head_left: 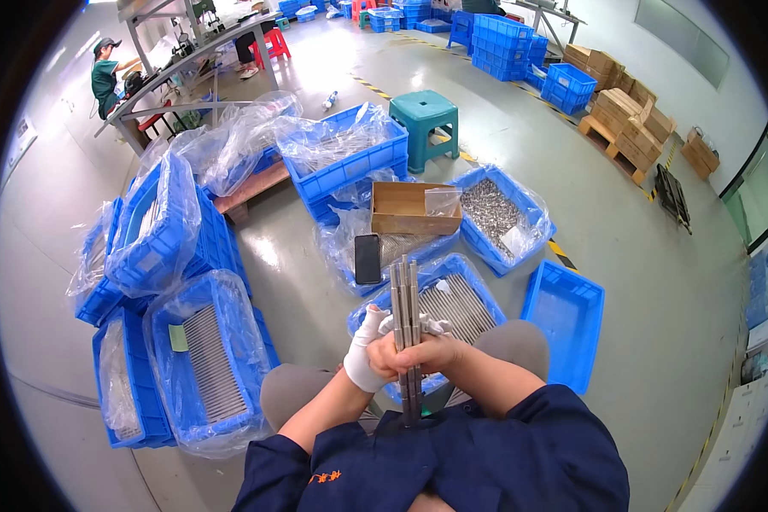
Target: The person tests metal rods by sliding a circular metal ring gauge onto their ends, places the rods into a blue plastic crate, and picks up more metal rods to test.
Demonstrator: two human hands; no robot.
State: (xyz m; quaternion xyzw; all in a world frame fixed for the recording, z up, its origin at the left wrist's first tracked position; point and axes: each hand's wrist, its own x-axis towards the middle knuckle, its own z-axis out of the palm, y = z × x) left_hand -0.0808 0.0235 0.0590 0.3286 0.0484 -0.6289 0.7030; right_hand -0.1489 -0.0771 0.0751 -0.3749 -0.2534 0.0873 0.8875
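Both hands, left (368, 352) w/ white glove, right (426, 352) bare, fingers closed round upright bundle of long grey metal rods (406, 324). Blue plastic crate of rods (452, 299) just beyond; black phone (367, 258) nearby.

- A bundle of metal rods (406, 328) is standing upright between both hands, above a crate of rods (461, 303).
- A phone (367, 258) is lying just behind, left of a cardboard box (405, 209).
- An empty crate (565, 328) is sitting to the right on the floor (640, 230).

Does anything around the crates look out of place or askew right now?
Yes: a black phone lies on the plastic liner of a blue crate of parts, and a blue plastic-lined crate at left sits tilted on its neighbours.
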